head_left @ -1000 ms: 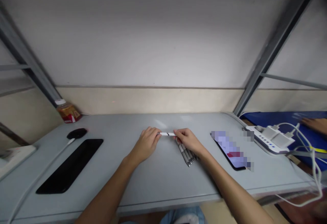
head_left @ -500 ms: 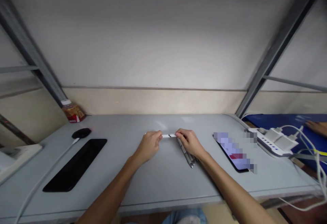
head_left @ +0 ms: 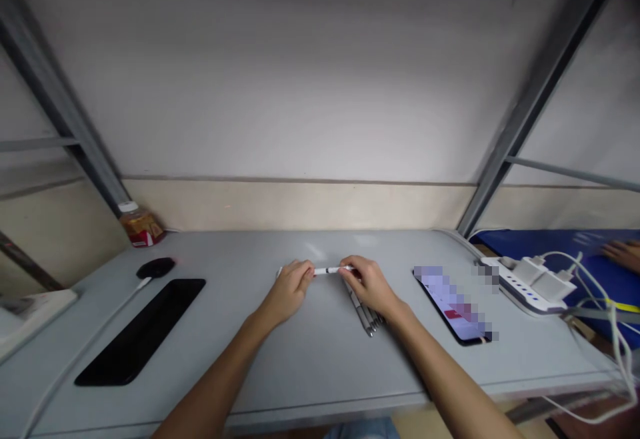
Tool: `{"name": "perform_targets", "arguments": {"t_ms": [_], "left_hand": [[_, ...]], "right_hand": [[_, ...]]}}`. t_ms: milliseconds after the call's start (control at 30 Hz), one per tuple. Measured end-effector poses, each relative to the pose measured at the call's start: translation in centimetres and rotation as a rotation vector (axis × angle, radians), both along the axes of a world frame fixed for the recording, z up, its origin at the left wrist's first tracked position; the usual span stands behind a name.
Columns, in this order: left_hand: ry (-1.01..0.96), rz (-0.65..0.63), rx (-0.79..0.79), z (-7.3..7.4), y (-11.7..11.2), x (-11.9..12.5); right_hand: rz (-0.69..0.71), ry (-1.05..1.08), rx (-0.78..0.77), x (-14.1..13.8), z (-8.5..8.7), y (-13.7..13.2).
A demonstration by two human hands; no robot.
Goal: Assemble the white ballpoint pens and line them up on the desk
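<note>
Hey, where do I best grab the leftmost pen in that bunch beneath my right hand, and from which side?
Probably by the grey lower barrel, just behind the tip, coming from the left. The leftmost pen lies slanted with its tip end toward you and exposed. Your right hand hides its far end, and the other pens crowd its right.

A gray desk [head_left: 310, 372] is set against a pale wall [head_left: 310, 92] (edged below by a cream band [head_left: 280, 207]), framed by slanting metal posts [head_left: 493, 175], with soft light [head_left: 314, 249] reflected across its far side.
</note>
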State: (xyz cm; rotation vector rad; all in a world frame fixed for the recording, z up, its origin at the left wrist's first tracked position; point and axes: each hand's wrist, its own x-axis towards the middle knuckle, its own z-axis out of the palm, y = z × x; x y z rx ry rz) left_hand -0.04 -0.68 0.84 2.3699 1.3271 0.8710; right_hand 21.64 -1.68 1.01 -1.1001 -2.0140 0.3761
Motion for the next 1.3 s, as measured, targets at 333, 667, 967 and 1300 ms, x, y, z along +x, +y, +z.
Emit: {"name": "perform_targets", "arguments": {"t_ms": [333,667,967,1300], "left_hand": [[0.189,0.007,0.167,0.4,-0.3,-0.1],[0.202,0.025,0.16,-0.2,0.5,-0.6],[0.169,0.069,0.068,-0.6,0.5,-0.2],[0.24,0.039,0.078,-0.2,0.0,-0.1]], "right_hand": [[0.067,0.196,-0.402,0.0,-0.2,0.5],[0.09,0.083,-0.199,-0.2,-0.1,0.0],[0.016,0.039,-0.121,-0.1,-0.7,0.2],[0.005,0.059,-0.123,0.0,-1.1,0.7]]}}
